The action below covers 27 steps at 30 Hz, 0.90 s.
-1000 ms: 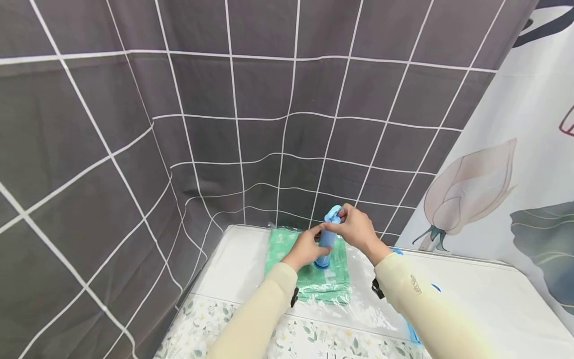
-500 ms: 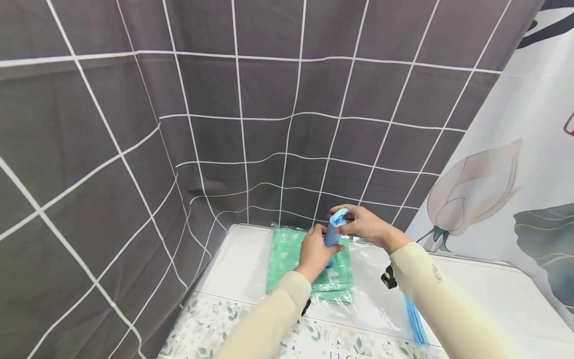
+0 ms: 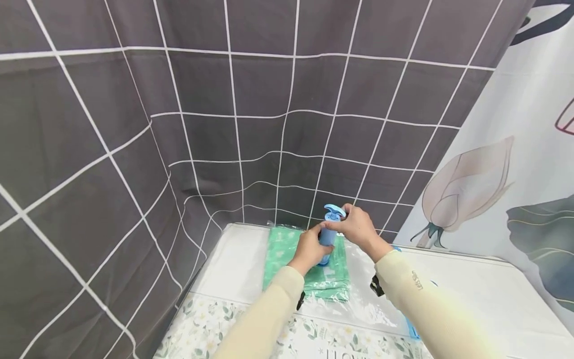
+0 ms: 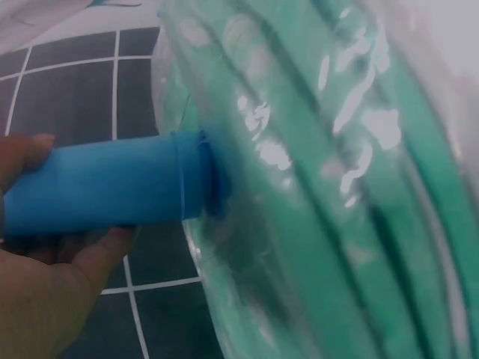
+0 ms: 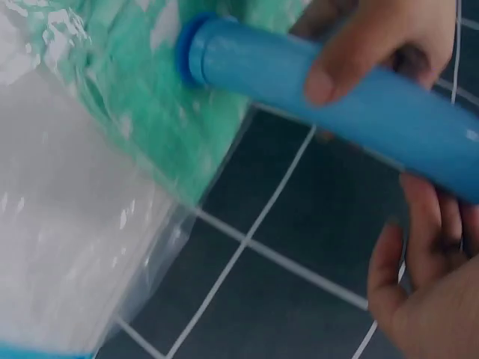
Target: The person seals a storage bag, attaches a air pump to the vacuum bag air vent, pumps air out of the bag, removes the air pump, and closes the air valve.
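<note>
A blue hand pump (image 3: pixel 329 234) with a light blue curved handle (image 3: pixel 335 210) stands on a folded green cloth (image 3: pixel 282 249) sealed in a clear plastic bag (image 3: pixel 354 279). My left hand (image 3: pixel 309 250) grips the pump's barrel, with the thumb on the near side. At the top end, my right hand (image 3: pixel 356 228) holds the pump just under and beside the handle. In the left wrist view, the pump's flanged base (image 4: pixel 213 176) meets the bag's surface. The right wrist view shows both hands around the barrel (image 5: pixel 262 63); the handle is outside that view.
The bag lies on a white table (image 3: pixel 233 259) with a floral cloth (image 3: pixel 211 324) along its front. Blue strips (image 3: pixel 412 329) show beside the right sleeve. A dark grid-patterned curtain (image 3: pixel 260 139) hangs behind, and a flower-printed one (image 3: pixel 475 184) at the right.
Half a second ago the pump leaned and its handle was turned toward the camera, right hand over it. Now the pump is more upright, its handle turned, the right hand beside it.
</note>
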### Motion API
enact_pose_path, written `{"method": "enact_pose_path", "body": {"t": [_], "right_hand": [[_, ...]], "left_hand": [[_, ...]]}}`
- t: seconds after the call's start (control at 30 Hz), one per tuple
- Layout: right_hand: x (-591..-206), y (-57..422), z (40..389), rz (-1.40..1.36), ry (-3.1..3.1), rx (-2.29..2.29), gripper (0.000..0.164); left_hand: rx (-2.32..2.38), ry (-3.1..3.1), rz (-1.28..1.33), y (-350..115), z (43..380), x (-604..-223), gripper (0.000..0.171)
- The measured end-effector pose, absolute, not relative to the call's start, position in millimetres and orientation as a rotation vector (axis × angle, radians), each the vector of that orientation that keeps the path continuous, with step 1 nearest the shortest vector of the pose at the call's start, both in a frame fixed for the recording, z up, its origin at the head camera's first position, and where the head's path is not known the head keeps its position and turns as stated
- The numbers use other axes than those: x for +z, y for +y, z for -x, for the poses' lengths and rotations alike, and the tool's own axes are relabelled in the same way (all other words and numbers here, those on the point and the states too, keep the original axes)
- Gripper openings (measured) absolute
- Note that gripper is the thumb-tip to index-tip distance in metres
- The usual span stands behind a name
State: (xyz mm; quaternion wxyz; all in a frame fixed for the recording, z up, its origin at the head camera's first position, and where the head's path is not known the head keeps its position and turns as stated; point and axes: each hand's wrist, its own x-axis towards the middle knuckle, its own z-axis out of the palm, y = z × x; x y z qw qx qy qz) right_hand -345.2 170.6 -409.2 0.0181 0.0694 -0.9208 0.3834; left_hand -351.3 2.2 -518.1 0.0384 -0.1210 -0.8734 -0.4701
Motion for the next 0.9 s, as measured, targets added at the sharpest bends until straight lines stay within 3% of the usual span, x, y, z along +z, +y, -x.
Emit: {"method": "enact_pose_path", "body": {"t": [0.1,0.2,0.37,0.57,0.9], "right_hand": [[-408,166,341,-0.200,-2.832,1.222,0.053],[-408,172,340,-0.321,-2.825,1.410,0.048],[-402,185,345,-0.609,-2.882,1.586,0.067],[-399,183,352,-0.629,-2.905,1.502,0.046],[-406,173,348,-0.470,-2.865,1.270,0.040]], "left_hand": [[-1.421,-2.698,0.390,2,361,-526,0.074],[-1.404,-2.686,0.444,0,358,-523,0.065],[-1.403,-2.681,0.393,-2,335,-501,0.062],[-1.279,-2.651,0.292,2,329,-490,0.055],[-1.152,-2.706,0.349,1,334,-488,0.044]]}}
